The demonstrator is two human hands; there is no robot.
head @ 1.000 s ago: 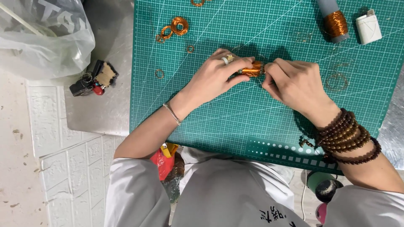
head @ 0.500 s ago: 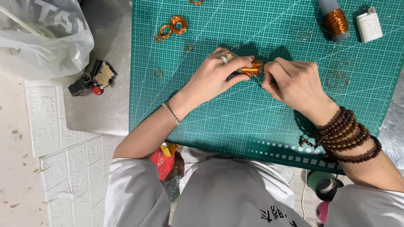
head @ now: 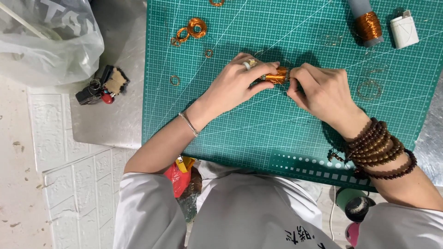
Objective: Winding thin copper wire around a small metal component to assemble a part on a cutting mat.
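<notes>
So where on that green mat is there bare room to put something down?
The cutting mat is bare below the left hand and right hand, down to its near edge. Its far edge is crowded: copper wire rings, wire spool, white lighter.

Work surface: green gridded cutting mat [head: 258, 138] with white lines, lying flat on the counter.
Counter: dull grey sheet-metal counter [head: 110, 120], showing left of the mat and at the far right edge.
Wall face: white embossed brick-pattern panel [head: 74, 198] below the counter's left part.
Floor: pale, stained concrete floor [head: 18, 184] at far left, speckled with small dark marks.
Light: even, from above; soft shadows fall on the mat's upper middle.
Windows: cannot tell.
</notes>
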